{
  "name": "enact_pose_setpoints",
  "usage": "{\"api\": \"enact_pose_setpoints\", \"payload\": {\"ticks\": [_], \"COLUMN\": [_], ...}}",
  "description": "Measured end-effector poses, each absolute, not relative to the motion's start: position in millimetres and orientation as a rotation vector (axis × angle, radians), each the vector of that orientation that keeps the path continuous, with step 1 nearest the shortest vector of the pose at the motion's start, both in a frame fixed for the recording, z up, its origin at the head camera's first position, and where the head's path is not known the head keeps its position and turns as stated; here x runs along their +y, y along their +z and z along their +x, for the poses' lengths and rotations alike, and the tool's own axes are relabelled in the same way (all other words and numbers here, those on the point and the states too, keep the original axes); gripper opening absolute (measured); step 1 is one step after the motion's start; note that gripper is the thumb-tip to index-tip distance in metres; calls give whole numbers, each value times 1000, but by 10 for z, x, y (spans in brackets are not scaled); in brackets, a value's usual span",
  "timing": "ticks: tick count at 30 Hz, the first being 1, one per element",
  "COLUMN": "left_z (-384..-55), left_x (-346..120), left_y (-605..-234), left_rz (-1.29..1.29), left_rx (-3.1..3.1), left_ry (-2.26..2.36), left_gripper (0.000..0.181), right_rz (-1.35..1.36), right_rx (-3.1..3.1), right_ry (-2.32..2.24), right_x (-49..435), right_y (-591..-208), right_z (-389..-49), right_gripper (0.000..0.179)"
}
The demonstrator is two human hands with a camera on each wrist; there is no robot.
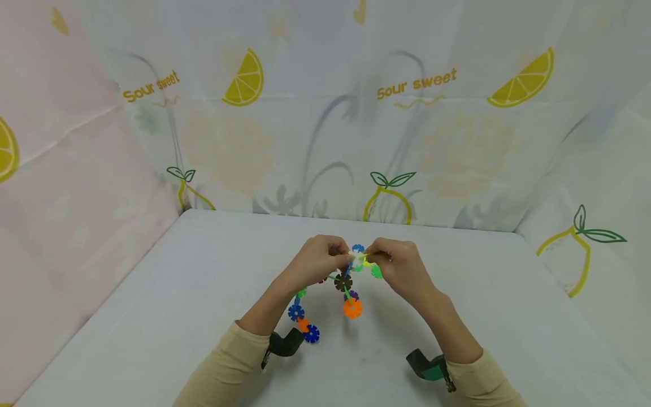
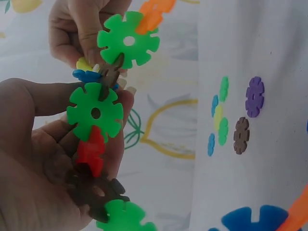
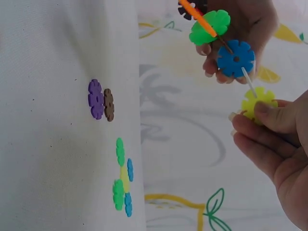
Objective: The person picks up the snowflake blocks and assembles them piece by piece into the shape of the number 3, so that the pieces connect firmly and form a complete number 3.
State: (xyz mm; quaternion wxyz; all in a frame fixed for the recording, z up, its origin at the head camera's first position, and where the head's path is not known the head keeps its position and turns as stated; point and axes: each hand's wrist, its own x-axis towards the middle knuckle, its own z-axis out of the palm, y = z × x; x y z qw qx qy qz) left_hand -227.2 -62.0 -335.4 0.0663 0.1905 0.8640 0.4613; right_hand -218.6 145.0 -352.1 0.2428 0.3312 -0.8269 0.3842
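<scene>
Notched plastic snowflake discs, slotted into one another, form a chain that hangs from my left hand (image 1: pixel 316 263). In the left wrist view, a green disc (image 2: pixel 74 113) and a red disc (image 2: pixel 90 154) cross that palm. The chain's lower end shows an orange disc (image 1: pixel 352 308) and a dark blue disc (image 1: pixel 312 334). My right hand (image 1: pixel 404 268) pinches a yellow disc (image 3: pixel 264 94) between thumb and fingers. Edge-on, a white disc (image 3: pixel 249 82) spans between the yellow one and a blue disc (image 3: pixel 230 65) on the chain. Fingers partly hide the joints.
Loose discs lie on the white table (image 1: pixel 203 316) beyond the hands: purple (image 3: pixel 96 108), brown (image 3: pixel 109 113), and several green (image 3: pixel 118 195), blue (image 3: pixel 128 204) and yellow ones. A printed cloth (image 1: pixel 305 141) hangs behind the table and along both sides.
</scene>
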Motion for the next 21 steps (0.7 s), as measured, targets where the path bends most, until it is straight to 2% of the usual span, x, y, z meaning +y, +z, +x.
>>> {"api": "enact_pose_setpoints", "payload": {"ticks": [10, 21], "left_z": [-2290, -2313], "left_x": [-649, -657], "left_y": [-3348, -3368], "left_rz": [572, 544], "left_rx": [2561, 2561], "left_ry": [1371, 1378], "left_gripper": [19, 17], "right_rz": [882, 711], "right_rx": [-2311, -2500], "right_ry": [1076, 1042], "right_x": [1477, 1607], "right_y": [-3522, -3631], "right_z": [-2201, -2313], "right_gripper": [9, 10]}}
